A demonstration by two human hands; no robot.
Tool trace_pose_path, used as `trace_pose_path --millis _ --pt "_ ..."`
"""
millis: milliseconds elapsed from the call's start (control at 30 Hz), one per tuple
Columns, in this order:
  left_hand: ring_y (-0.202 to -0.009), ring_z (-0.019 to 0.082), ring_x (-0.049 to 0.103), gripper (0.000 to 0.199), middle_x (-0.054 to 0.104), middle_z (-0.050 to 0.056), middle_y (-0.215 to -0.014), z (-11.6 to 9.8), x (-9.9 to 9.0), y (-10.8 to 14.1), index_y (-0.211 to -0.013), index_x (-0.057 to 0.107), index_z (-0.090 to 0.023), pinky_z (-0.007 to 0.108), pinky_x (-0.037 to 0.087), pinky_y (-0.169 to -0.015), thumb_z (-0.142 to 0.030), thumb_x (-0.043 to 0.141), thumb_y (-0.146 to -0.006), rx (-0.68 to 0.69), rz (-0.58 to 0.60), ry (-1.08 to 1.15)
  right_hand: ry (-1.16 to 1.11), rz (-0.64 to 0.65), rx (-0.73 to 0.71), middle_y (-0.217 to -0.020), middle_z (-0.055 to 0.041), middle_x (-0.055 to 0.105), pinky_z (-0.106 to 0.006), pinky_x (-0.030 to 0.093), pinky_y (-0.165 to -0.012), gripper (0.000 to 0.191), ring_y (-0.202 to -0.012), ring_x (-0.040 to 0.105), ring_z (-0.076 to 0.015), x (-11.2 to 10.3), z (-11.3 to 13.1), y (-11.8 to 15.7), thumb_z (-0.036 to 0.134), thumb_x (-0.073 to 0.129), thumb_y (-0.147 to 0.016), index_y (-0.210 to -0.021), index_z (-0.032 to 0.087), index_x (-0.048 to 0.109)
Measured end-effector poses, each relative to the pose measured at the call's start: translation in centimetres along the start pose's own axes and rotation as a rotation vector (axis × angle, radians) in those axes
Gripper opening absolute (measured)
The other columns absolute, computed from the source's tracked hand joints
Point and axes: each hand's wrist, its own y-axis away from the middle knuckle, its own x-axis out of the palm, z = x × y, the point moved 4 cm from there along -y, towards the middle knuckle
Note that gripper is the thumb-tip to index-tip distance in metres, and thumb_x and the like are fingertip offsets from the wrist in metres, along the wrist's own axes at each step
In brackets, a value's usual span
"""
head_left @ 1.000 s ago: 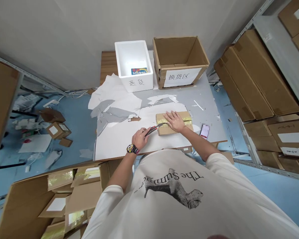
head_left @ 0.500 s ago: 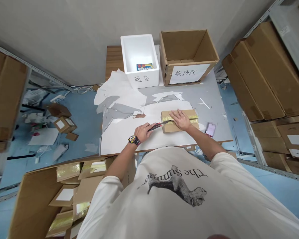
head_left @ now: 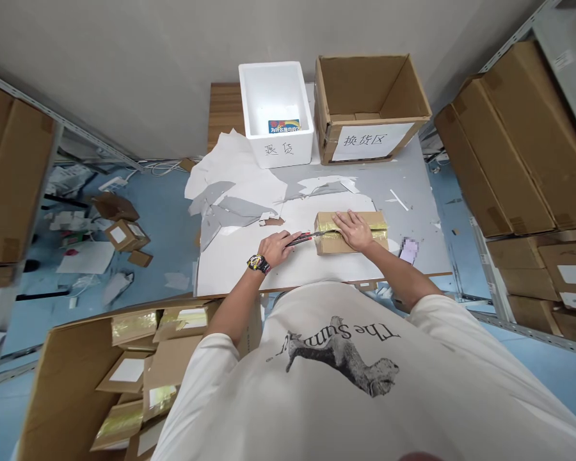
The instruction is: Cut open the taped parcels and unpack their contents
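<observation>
A small cardboard box (head_left: 375, 244) with yellowish tape along its top lies on the table, near its front edge. My left hand (head_left: 275, 249), with a watch on the wrist, is closed around a red-and-black utility knife (head_left: 301, 239). The blade points right and meets the left end of the box along the taped seam; how deep its tip sits is not clear. Flat on top of the box rests my right hand (head_left: 354, 231), fingers stretched out and pressing on the cardboard.
Behind stand a white foam bin (head_left: 282, 152) with a colourful book (head_left: 284, 126) inside and a large open carton (head_left: 327, 137). Torn paper (head_left: 235, 160) covers the table's left. A phone (head_left: 408, 251) lies right. A big carton (head_left: 60, 365) of parcels stands lower left; shelves with boxes (head_left: 513, 141) flank me.
My left hand has drawn the knife a little to the left relative to the box. My right hand stays on the box. The whole view has shifted slightly.
</observation>
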Motion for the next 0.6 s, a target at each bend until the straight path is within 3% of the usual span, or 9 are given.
trace_pose_path --millis 133,333,467,600 --pt "-0.118 0.034 0.073 0.063 0.078 0.013 -0.138 0.2 -0.4 -1.3 -0.179 0.063 -0.040 0.043 0.058 -0.086 -0.043 0.055 -0.116 0.032 0.018 -0.019 -0.013 -0.004 0.030 -0.184 -0.0133 0.059 -0.065 0.040 -0.140 0.066 -0.172 0.053 -0.0460 -0.2 -0.2 0.0 0.037 0.042 -0.122 -0.184 0.020 0.057" --pt "-0.119 0.034 0.073 0.062 0.078 0.013 -0.140 1.4 -1.6 -4.1 -0.179 0.064 -0.037 0.043 0.056 -0.090 -0.047 0.050 -0.119 0.182 0.090 -0.068 -0.029 -0.028 0.031 -0.180 -0.0154 0.064 -0.061 0.045 -0.137 0.065 -0.167 0.060 -0.0428 -0.7 -0.3 -0.2 0.038 0.038 -0.123 -0.179 0.017 0.063" --pt "-0.117 0.033 0.073 0.062 0.078 0.013 -0.128 2.5 -1.6 -4.8 -0.176 0.067 -0.037 0.044 0.057 -0.094 -0.048 0.052 -0.118 0.193 0.048 -0.046 -0.011 -0.009 0.026 -0.180 -0.0126 0.065 -0.057 0.047 -0.136 0.064 -0.166 0.061 -0.0394 -1.0 -0.3 -0.7 0.040 0.037 -0.125 -0.179 0.019 0.064" --pt "-0.112 0.033 0.072 0.061 0.078 0.013 -0.135 2.1 -1.0 -5.6 -0.178 0.065 -0.039 0.044 0.057 -0.097 -0.047 0.050 -0.119 0.197 0.031 -0.034 -0.008 0.011 0.049 -0.181 -0.0138 0.064 -0.060 0.046 -0.139 0.064 -0.169 0.059 -0.0395 -0.8 -0.5 -0.8 0.042 0.042 -0.124 -0.182 0.021 0.060"
